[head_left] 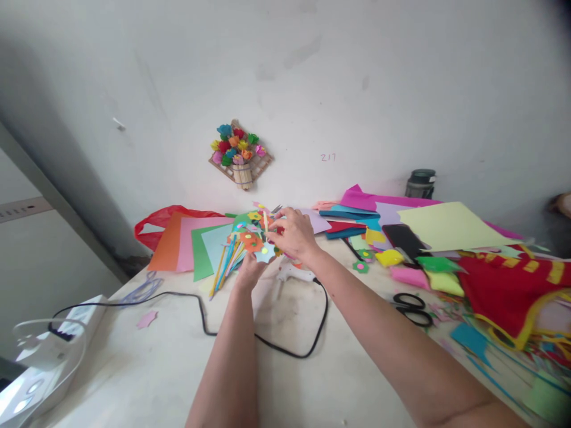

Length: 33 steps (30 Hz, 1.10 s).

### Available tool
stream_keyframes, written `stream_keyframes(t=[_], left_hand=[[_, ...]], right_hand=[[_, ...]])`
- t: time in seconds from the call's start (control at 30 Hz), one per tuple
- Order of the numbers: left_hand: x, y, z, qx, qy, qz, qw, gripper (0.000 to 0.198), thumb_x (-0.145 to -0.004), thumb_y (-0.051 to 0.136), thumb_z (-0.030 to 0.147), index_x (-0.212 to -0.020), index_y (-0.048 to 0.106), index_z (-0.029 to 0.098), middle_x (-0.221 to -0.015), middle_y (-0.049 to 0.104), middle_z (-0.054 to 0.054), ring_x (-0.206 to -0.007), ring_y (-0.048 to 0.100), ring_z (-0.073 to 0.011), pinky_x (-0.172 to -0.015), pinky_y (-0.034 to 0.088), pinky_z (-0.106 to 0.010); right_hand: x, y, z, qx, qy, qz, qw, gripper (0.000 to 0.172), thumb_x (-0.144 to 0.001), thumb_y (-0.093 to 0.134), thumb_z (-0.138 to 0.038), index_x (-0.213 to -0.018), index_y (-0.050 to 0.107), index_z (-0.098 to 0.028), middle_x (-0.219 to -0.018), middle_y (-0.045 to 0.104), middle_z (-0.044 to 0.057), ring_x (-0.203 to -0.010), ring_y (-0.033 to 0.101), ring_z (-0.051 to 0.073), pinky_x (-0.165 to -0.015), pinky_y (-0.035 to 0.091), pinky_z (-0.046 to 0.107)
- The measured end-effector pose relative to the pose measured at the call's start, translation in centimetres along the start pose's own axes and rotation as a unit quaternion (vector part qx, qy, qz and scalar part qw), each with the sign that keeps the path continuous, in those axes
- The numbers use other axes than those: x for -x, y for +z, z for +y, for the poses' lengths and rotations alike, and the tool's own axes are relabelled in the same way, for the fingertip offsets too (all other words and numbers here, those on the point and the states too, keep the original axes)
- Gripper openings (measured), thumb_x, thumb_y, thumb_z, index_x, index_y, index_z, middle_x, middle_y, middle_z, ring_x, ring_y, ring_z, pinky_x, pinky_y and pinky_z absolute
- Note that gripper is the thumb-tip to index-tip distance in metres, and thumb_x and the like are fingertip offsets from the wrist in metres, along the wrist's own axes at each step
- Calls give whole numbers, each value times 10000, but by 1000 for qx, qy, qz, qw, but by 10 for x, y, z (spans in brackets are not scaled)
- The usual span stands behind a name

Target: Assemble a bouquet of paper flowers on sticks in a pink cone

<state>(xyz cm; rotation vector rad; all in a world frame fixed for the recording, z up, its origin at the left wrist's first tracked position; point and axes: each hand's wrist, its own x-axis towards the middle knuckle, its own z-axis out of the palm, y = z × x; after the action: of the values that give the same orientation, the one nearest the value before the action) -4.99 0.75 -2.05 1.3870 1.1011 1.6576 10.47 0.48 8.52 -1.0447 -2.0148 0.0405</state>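
A bunch of paper flowers (250, 241) in orange, green and light blue is at the middle of the table. My left hand (250, 272) is closed at its near side, by a light-blue paper flower (264, 252). Thin coloured paper sticks (223, 270) slant down to the left of it. From the right, my right hand (294, 235) reaches over the flowers, its fingers pinching a pale yellow strip (266, 222). The left fingertips are partly hidden among the flowers. Under my right wrist lies a white glue gun (295, 273).
A black cord (203, 315) loops across the table to a power strip (80, 324) at left. Scissors (413, 309), a phone (404, 239) and a red cloth piece (504, 297) lie to the right. Coloured sheets (209, 249) lie behind, below a wall-hung flower basket (241, 157).
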Motion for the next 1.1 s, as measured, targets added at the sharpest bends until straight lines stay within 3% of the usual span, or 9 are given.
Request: stream_keyframes(t=[0.13,0.3,0.53,0.7,0.8,0.93,1.1], left_hand=[[6,-4,6,26,-28,-29,999,234,-574,740,329,-571,585,154,-473,507,18,-478,462,-110,-513,374,-259],[8,-8,3,135,-47,-50,988,357,-506,790,414,-556,572,136,-490,514,11,-473,473,-94,-491,365,-238],[12,-6,11,202,-70,-59,975,526,-399,816,494,-692,581,124,-600,597,-22,-412,445,-61,-399,277,-198],[13,-11,22,191,-60,-17,980,436,-495,764,439,-725,532,149,-622,596,-13,-396,431,-57,-389,277,-203],[14,-18,25,178,-52,15,983,371,-532,727,395,-740,525,164,-668,618,-22,-429,480,-83,-409,328,-218],[11,-31,25,161,-48,27,985,339,-527,725,392,-691,546,156,-630,601,-15,-433,493,-97,-423,354,-234],[9,-52,21,121,-6,5,993,330,-539,737,415,-622,579,138,-569,563,-10,-436,462,-80,-432,315,-218]], right_hand=[[-3,-11,5,-102,28,34,994,155,-745,629,-335,-829,717,-239,-1054,610,35,-981,542,193,-883,379,359],[-2,-17,14,-245,64,62,965,183,-749,594,-323,-851,688,-204,-988,638,28,-777,566,138,-789,429,301],[8,-1,33,-282,155,72,944,230,-739,543,-353,-777,674,-168,-818,670,33,-744,557,161,-737,423,296],[12,14,53,-288,210,53,933,247,-739,523,-355,-791,669,-162,-776,682,34,-754,597,172,-721,446,286],[14,22,60,-241,232,17,942,221,-747,523,-330,-785,675,-175,-792,697,29,-777,615,175,-713,449,277],[16,32,58,-140,236,-80,958,196,-758,533,-290,-821,694,-198,-878,716,26,-845,635,174,-710,444,258],[17,41,43,43,145,-217,964,244,-809,485,-271,-911,703,-231,-971,714,36,-925,640,185,-731,442,261]])
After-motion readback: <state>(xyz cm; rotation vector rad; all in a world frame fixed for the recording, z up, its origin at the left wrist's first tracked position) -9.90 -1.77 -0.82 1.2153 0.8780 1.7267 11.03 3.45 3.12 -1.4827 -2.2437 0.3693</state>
